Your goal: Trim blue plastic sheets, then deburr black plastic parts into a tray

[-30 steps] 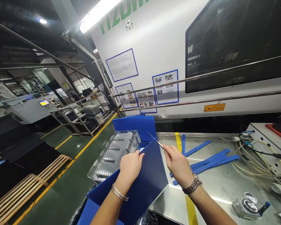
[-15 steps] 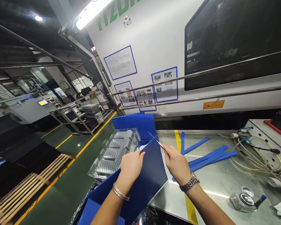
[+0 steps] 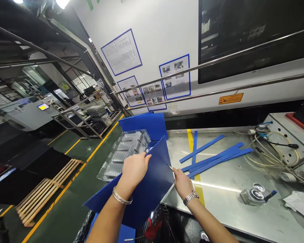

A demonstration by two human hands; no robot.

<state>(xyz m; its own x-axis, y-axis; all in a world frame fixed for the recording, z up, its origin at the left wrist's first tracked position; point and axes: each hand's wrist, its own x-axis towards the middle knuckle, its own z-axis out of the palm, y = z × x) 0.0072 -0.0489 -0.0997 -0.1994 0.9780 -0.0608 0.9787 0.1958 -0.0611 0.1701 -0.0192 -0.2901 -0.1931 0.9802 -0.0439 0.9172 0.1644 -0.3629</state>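
A large blue sheet (image 3: pixel 152 182) stands tilted in front of me, its upper edge held by my left hand (image 3: pixel 135 168), thumb on the near side. My right hand (image 3: pixel 182 184) grips a thin metal blade tool (image 3: pixel 170 167), whose tip is at the sheet's face near its right edge. Behind the sheet are clear plastic trays (image 3: pixel 126 150) in a stack, with another blue panel (image 3: pixel 147 125) upright beyond them. Several blue strips (image 3: pixel 215 158) lie on the metal table to the right.
The metal table (image 3: pixel 223 199) carries a glass jar with an open lid (image 3: pixel 253 195), a white cloth (image 3: pixel 300 204) and hoses beside a box (image 3: pixel 283 128). Metal rails (image 3: pixel 218 62) cross the machine's front. A wooden pallet (image 3: pixel 49 189) lies on the floor at left.
My right hand and the blade have moved down from the sheet's upper corner along its right side. The left hand still holds the upper edge. The view has tilted downward.
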